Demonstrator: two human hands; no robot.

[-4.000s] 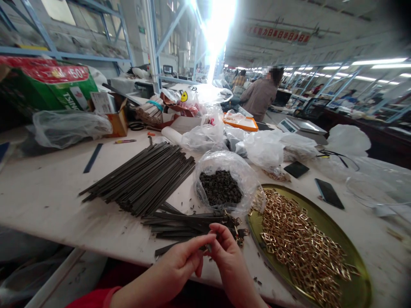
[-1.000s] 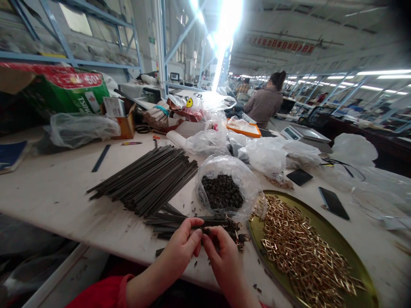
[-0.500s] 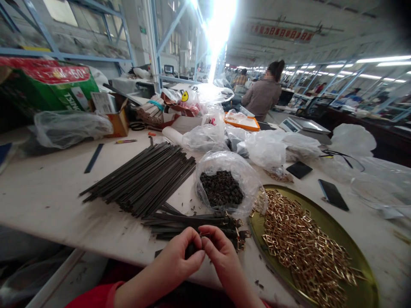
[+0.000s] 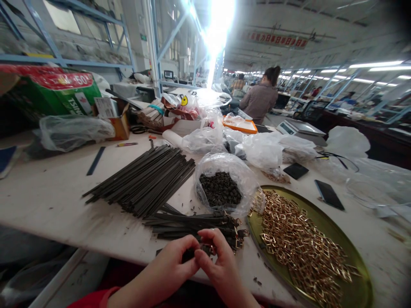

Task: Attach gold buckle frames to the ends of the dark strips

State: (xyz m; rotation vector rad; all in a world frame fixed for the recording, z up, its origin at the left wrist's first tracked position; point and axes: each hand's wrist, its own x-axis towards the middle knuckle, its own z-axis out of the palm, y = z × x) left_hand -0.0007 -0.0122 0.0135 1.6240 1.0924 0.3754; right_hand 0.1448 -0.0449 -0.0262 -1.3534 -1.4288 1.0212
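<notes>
My left hand (image 4: 175,261) and my right hand (image 4: 217,262) meet at the table's near edge, fingers pinched together on a dark strap (image 4: 188,255) with a small gold buckle (image 4: 205,249) at its end. Just beyond my hands lies a short row of dark straps with buckles fitted (image 4: 195,224). A big pile of plain dark straps (image 4: 146,177) lies further back on the left. An open plastic bag of small dark loops (image 4: 221,188) stands in the middle. A round gold tray (image 4: 359,291) heaped with gold buckles (image 4: 302,244) is at my right.
Two dark phones (image 4: 329,194) lie beyond the tray. Crumpled plastic bags (image 4: 263,147), a green and red carton (image 4: 54,92), a small cardboard box (image 4: 117,117) and a scale (image 4: 300,128) crowd the back. A person in a brown top (image 4: 259,100) sits farther off.
My hands have stayed together at the table edge, working the strap end; they drew slightly nearer to me and the buckle now shows between my fingertips.
</notes>
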